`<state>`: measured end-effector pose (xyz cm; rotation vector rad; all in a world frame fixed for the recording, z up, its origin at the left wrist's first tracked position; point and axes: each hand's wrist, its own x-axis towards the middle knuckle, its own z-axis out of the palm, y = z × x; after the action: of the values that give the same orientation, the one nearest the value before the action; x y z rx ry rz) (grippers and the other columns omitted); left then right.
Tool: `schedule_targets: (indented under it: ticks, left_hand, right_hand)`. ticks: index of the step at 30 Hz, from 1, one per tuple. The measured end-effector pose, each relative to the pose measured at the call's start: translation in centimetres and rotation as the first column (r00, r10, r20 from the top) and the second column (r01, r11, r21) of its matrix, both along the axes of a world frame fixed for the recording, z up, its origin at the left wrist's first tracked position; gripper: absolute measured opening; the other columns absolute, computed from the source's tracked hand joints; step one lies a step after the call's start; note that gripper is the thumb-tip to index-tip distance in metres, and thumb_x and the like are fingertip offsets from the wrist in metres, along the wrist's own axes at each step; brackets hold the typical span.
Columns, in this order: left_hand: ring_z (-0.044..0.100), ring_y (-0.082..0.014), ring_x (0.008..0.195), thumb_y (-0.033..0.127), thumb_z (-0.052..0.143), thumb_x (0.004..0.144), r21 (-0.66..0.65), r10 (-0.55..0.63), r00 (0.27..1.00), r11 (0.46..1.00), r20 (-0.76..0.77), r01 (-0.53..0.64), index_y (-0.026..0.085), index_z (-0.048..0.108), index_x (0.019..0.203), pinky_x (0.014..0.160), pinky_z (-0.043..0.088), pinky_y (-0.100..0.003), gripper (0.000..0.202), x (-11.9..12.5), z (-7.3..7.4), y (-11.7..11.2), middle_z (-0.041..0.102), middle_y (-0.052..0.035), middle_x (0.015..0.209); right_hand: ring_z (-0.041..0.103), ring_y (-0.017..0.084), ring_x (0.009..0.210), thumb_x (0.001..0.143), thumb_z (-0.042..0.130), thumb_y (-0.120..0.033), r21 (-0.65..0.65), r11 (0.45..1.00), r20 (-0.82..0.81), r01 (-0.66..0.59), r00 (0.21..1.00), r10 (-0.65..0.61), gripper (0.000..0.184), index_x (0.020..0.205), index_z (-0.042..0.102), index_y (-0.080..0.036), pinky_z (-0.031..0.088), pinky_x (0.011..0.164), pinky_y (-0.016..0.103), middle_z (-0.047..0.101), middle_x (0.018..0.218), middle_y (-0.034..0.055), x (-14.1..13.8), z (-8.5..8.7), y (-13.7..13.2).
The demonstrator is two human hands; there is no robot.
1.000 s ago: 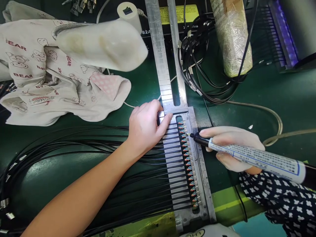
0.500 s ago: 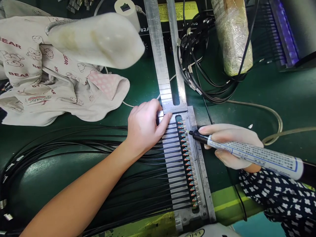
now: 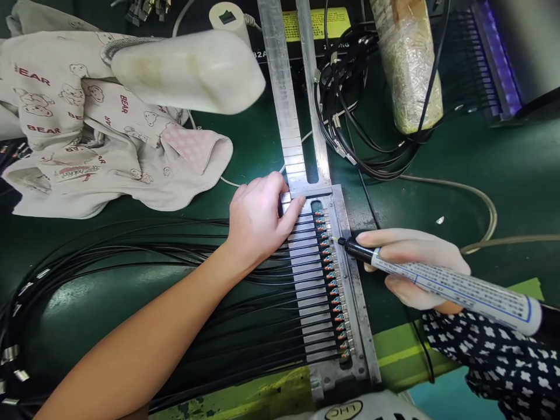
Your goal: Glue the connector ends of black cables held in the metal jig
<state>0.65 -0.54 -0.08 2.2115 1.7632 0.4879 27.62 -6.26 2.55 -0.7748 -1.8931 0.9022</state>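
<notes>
Shifted slightly down since the earlier frame, right hand [image 3: 413, 268] clamps a syringe [image 3: 450, 286] pointing left at the connector row [image 3: 330, 280], tip apparently just short; open left hand [image 3: 258, 224] rests on the metal jig [image 3: 356, 297].

Dark green bench mat [image 3: 516, 175], yellow-green edge strip [image 3: 415, 356]

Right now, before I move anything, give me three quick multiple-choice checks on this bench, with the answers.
1. Where is the tip of the applicator in the right hand?
A) Beside the upper part of the connector row
B) At the row's lower end
C) Away from the row

2. What colour are the cables running left?
A) White
B) Black
C) Yellow

3. What is the left hand doing?
A) Gripping the applicator
B) Resting on the metal fixture
C) Lifted clear

1 A: the tip sits right of the upper connectors.
2 B: the strands show black.
3 B: its fingers lie across the fixture.
</notes>
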Motion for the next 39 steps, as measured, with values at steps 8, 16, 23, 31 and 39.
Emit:
schedule_targets:
  ticks: [8,16,23,31,39]
  left_hand:
    - [0.052,-0.0170,0.069,0.047,0.055,0.093,-0.009,0.010,1.000,1.000,-0.009,-0.010,0.021,0.049,0.086,0.068,0.036,-0.032,0.027,0.08,0.08,0.02,0.057,-0.0009,0.077]
    - [0.052,-0.0168,0.068,0.046,0.055,0.092,0.000,0.010,1.000,1.000,0.003,-0.010,0.021,0.049,0.086,0.067,0.036,-0.032,0.026,0.04,-0.07,0.01,0.058,-0.0009,0.078]
    - [0.052,-0.0167,0.068,0.045,0.056,0.092,0.011,0.006,1.000,1.000,0.011,-0.006,0.021,0.048,0.085,0.068,0.036,-0.031,0.026,0.10,-0.15,0.02,0.057,-0.0007,0.076]
    - [0.052,-0.0164,0.068,0.045,0.057,0.092,0.018,0.007,1.000,1.000,0.014,-0.008,0.021,0.048,0.086,0.067,0.036,-0.031,0.026,0.01,-0.17,0.06,0.056,-0.0001,0.075]
    - [0.052,-0.0165,0.068,0.045,0.056,0.092,0.013,0.011,1.000,1.000,0.014,-0.012,0.021,0.049,0.085,0.068,0.037,-0.031,0.025,0.05,-0.21,0.02,0.057,-0.0008,0.077]
  right_hand:
    - [0.077,0.024,0.098,0.083,0.076,-0.021,0.070,0.997,0.017,0.027,0.999,-0.028,0.033,0.115,0.071,-0.017,0.068,0.080,0.033,0.076,0.114,0.0142,-0.74,-0.15,0.71]
    - [0.078,0.025,0.095,0.082,0.077,-0.018,0.076,0.996,0.040,-0.047,0.998,0.044,0.034,0.116,0.070,-0.016,0.069,0.078,0.032,0.075,0.114,0.0166,-0.26,0.35,0.90]
    - [0.078,0.026,0.095,0.082,0.076,-0.016,0.068,0.996,0.046,-0.064,0.997,0.061,0.034,0.115,0.069,-0.015,0.069,0.078,0.032,0.075,0.114,0.0177,-0.06,0.50,0.87]
    - [0.077,0.026,0.097,0.081,0.076,-0.015,0.045,0.997,0.041,-0.064,0.997,0.063,0.038,0.119,0.069,-0.015,0.070,0.075,0.031,0.075,0.116,0.0172,0.00,0.51,0.88]
    - [0.078,0.025,0.093,0.081,0.076,-0.015,0.034,0.999,-0.026,0.009,1.000,-0.008,0.039,0.119,0.072,-0.017,0.070,0.072,0.030,0.075,0.117,0.0149,-0.52,-0.10,0.67]
